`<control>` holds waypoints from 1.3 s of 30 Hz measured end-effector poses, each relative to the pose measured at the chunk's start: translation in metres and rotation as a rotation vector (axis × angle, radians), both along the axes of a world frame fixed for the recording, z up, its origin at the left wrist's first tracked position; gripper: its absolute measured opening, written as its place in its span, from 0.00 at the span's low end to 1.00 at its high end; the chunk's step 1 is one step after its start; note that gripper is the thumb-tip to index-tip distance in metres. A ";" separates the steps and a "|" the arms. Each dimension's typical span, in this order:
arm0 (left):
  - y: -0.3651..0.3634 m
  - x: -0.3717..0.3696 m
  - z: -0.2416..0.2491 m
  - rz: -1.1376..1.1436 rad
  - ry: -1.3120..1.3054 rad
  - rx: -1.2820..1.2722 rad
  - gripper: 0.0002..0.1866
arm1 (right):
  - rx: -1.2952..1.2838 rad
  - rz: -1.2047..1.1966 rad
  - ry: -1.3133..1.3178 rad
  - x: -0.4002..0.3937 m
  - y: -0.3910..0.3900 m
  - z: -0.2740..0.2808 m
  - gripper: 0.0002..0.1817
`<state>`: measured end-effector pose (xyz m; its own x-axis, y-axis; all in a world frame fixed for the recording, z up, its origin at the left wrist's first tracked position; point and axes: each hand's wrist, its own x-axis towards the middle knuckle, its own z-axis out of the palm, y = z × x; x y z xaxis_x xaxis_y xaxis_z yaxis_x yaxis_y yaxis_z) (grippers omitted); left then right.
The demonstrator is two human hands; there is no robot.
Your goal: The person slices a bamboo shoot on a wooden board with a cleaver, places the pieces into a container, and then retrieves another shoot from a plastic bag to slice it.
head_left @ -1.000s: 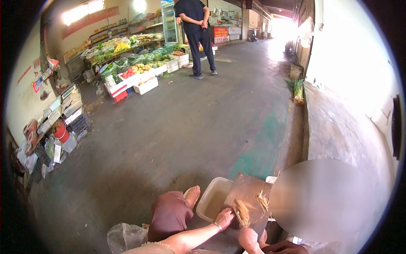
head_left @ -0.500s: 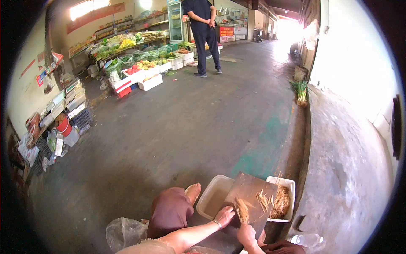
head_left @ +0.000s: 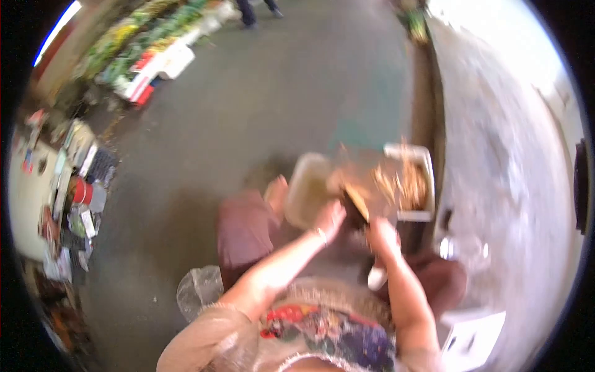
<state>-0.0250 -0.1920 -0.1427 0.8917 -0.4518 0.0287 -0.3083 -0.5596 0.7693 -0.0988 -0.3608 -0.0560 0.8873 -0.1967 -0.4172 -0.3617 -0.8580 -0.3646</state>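
Note:
My right hand [head_left: 383, 237] is closed around the handle of a knife [head_left: 356, 206] whose broad dark blade points up and left, a yellowish strip along it. My left hand [head_left: 331, 218] is by the near left edge of the cutting board [head_left: 365, 162], left of the blade, fingers stretched out though blurred. Thin pale-brown strips [head_left: 384, 185] lie on the board's right part. Beneath the board's left side is a whitish tub [head_left: 300, 197]. More strips [head_left: 414, 183] fill a white rectangular container [head_left: 414, 216] at its right.
A clear plastic bag [head_left: 199, 290] lies left of my knee, and a clear plastic container [head_left: 462, 249] is at right. White crates of produce [head_left: 164, 65] stand far left, with a person's legs [head_left: 246, 13] beyond. A concrete ledge [head_left: 483, 136] runs along the right.
The view has tipped downward, so board, tubs and hands appear higher and my shirt shows. The knife is still in my right hand; its blade now slants more to the left.

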 end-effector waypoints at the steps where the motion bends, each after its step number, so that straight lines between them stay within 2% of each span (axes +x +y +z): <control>1: 0.000 0.000 -0.007 -0.005 -0.090 0.085 0.09 | 0.010 -0.048 -0.055 0.000 -0.004 -0.009 0.13; 2: 0.008 0.001 -0.002 -0.195 -0.437 0.247 0.05 | 0.030 0.003 -0.141 0.001 -0.011 -0.020 0.13; 3: 0.006 -0.001 0.004 -0.222 -0.367 0.350 0.07 | 0.017 0.004 -0.126 0.000 -0.014 -0.009 0.12; 4: 0.007 -0.002 0.002 -0.180 -0.382 0.264 0.11 | 0.005 0.016 -0.116 0.001 -0.013 0.001 0.11; 6: 0.009 -0.003 0.004 -0.197 -0.346 0.256 0.13 | -0.011 -0.037 -0.126 0.006 -0.016 -0.005 0.12; 12: 0.009 -0.004 0.011 -0.197 -0.332 0.242 0.13 | -0.046 -0.097 -0.254 0.014 -0.017 -0.014 0.11; 14: 0.007 -0.004 0.013 -0.202 -0.308 0.252 0.13 | -0.004 -0.205 -0.298 0.019 -0.011 -0.026 0.11; 16: 0.008 -0.003 0.017 -0.209 -0.286 0.269 0.13 | 0.085 -0.138 -0.295 0.022 -0.003 -0.011 0.12; 18: 0.007 -0.002 0.027 -0.278 -0.327 0.459 0.09 | 0.187 -0.134 -0.131 0.023 0.000 0.009 0.15; 22: 0.009 0.001 0.067 -0.360 -0.319 0.659 0.10 | 0.140 -0.067 -0.145 0.033 -0.028 -0.036 0.18; 23: 0.011 0.001 0.080 -0.358 -0.319 0.609 0.11 | 0.136 -0.032 -0.161 0.034 -0.035 -0.028 0.17; 24: 0.013 0.005 0.088 -0.380 -0.312 0.589 0.12 | 0.072 -0.016 -0.186 0.037 -0.048 -0.044 0.16; 25: 0.016 0.007 0.100 -0.396 -0.290 0.578 0.18 | 0.047 -0.010 -0.175 0.039 -0.058 -0.041 0.16; 26: 0.019 0.010 0.123 -0.424 -0.294 0.534 0.19 | 0.096 -0.032 -0.208 0.040 -0.071 -0.042 0.16; 28: 0.032 0.019 0.141 -0.409 -0.399 0.477 0.19 | 0.009 -0.062 -0.279 0.042 -0.088 -0.038 0.17; 29: 0.042 0.025 0.153 -0.385 -0.375 0.459 0.19 | 0.021 -0.058 -0.280 0.047 -0.102 -0.049 0.14; 30: 0.052 0.028 0.167 -0.373 -0.348 0.439 0.20 | 0.048 -0.090 -0.301 0.045 -0.104 -0.037 0.16; 31: 0.063 0.031 0.182 -0.342 -0.316 0.445 0.21 | 0.045 -0.176 -0.249 0.049 -0.113 -0.045 0.17; 32: 0.075 0.035 0.181 -0.319 -0.329 0.447 0.21 | 0.065 -0.224 -0.202 0.048 -0.113 -0.028 0.17; 33: 0.089 0.041 0.172 -0.290 -0.264 0.352 0.22 | 0.093 -0.283 -0.239 0.053 -0.128 -0.048 0.17; 35: 0.109 0.053 0.152 -0.265 -0.042 0.188 0.23 | -0.035 -0.292 -0.339 0.053 -0.136 -0.040 0.16; 36: 0.113 0.051 0.154 -0.250 -0.044 0.188 0.23 | -0.088 -0.306 -0.362 0.053 -0.140 -0.040 0.15; 38: 0.116 0.045 0.156 -0.310 0.353 -0.013 0.22 | -0.179 -0.421 -0.376 0.054 -0.143 -0.039 0.14; 39: 0.111 0.047 0.151 -0.368 0.444 -0.223 0.22 | -0.269 -0.404 -0.335 0.056 -0.152 -0.049 0.14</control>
<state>0.0216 -0.0807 0.0083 0.6272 -0.7576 -0.1804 -0.0743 -0.2888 0.9545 -0.0429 -0.5126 -0.1053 0.7945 -0.6071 -0.0157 -0.5822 -0.7541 -0.3038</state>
